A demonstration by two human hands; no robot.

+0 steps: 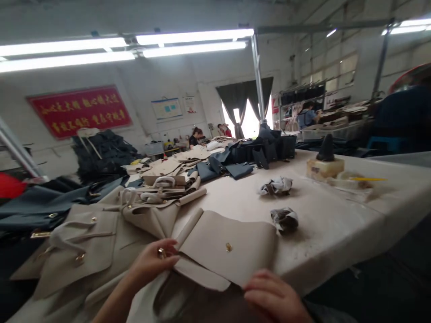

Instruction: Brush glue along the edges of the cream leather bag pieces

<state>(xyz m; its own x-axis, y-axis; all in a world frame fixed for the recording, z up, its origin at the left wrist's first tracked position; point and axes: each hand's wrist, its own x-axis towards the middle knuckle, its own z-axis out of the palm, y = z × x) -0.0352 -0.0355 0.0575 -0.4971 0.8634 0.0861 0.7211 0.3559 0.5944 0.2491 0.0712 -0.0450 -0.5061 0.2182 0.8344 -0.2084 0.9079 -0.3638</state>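
A beige leather bag panel (232, 249) with a small gold stud lies at the table's near edge. My left hand (153, 262) pinches its left edge, with a small gold fitting showing between the fingers. My right hand (271, 296) grips the panel's lower right edge, fingers curled over it. A rolled beige flap sits just above my left hand.
Beige bags with gold hardware (84, 244) pile at the left, dark blue ones (43, 202) beyond. Two crumpled paper wads (284, 220) lie to the right. A yellow block with a black cone (325, 163) stands farther right. Other people work in the background.
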